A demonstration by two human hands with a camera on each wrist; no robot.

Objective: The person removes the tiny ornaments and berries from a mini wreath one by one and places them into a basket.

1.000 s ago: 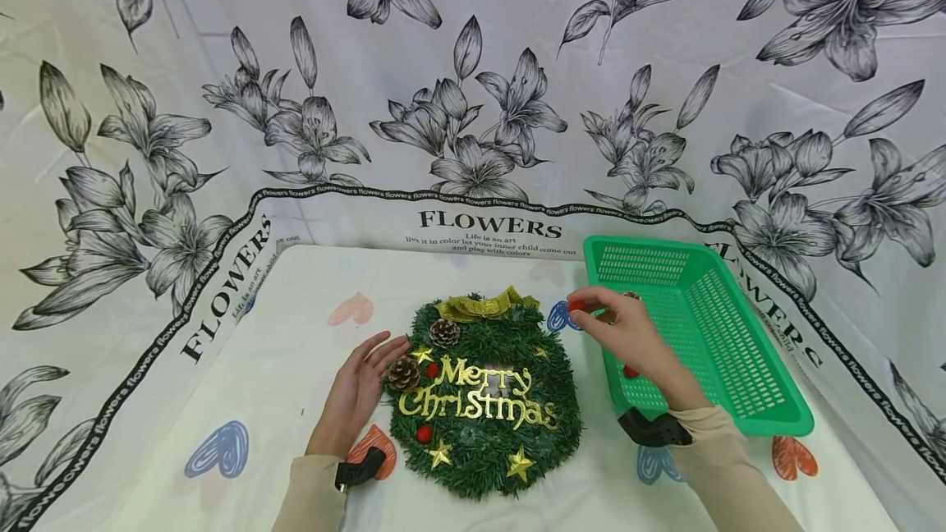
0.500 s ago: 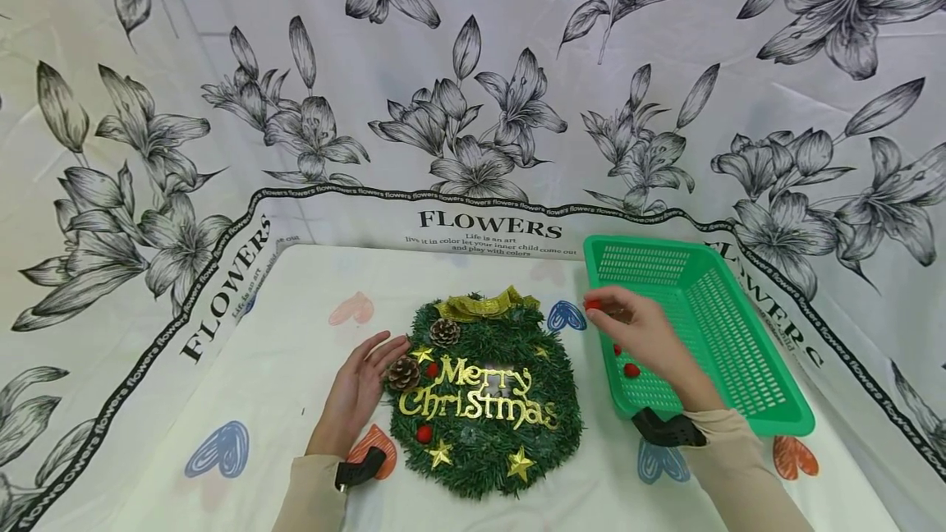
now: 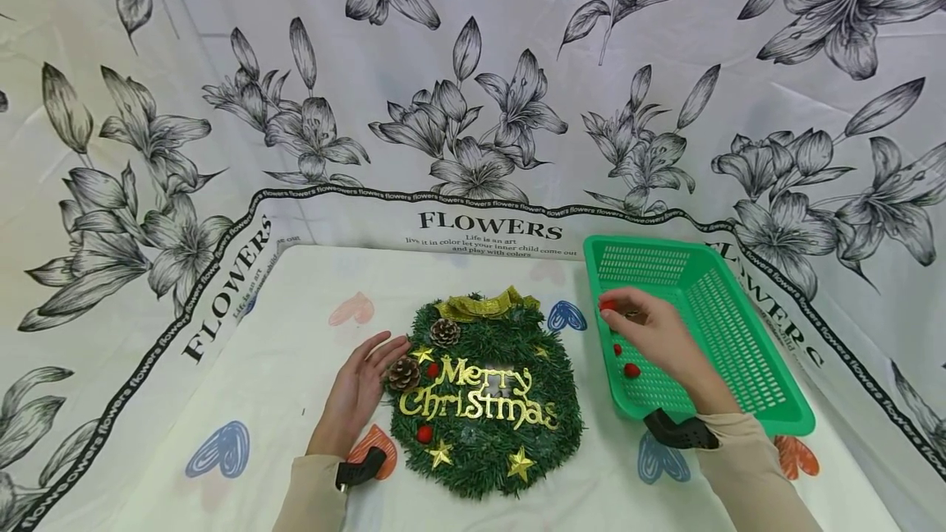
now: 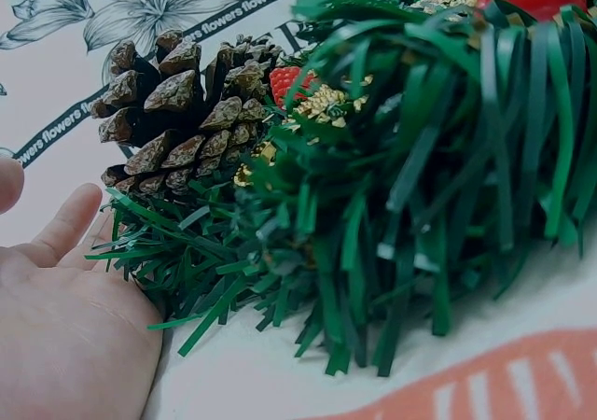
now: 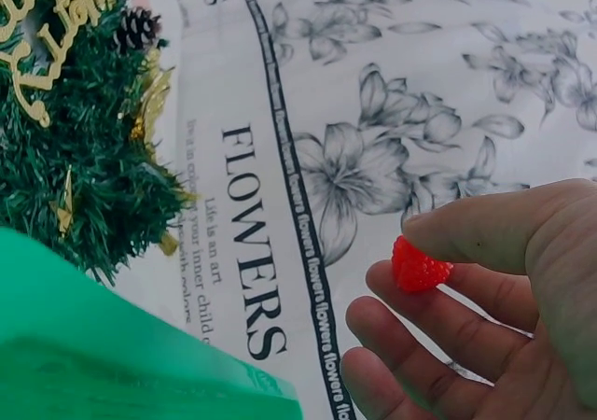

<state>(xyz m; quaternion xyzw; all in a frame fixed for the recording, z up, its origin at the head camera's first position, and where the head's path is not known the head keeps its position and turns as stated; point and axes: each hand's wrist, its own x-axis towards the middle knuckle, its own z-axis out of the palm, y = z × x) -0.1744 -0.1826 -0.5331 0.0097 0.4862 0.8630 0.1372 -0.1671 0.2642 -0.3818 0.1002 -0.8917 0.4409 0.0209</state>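
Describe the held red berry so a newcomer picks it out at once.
Find the green basket right of the wreath in the head view. The right hand is at the basket's left side, pinching a small, bumpy red berry. Other red berries lie in the basket or sit on the wreath; this one alone is held.

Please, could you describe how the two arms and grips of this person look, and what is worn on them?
The left sleeve and right sleeve are beige and look plain. Below each cuff sits a black, angular wrist device. The left grip and right grip are bare hands, without gloves.
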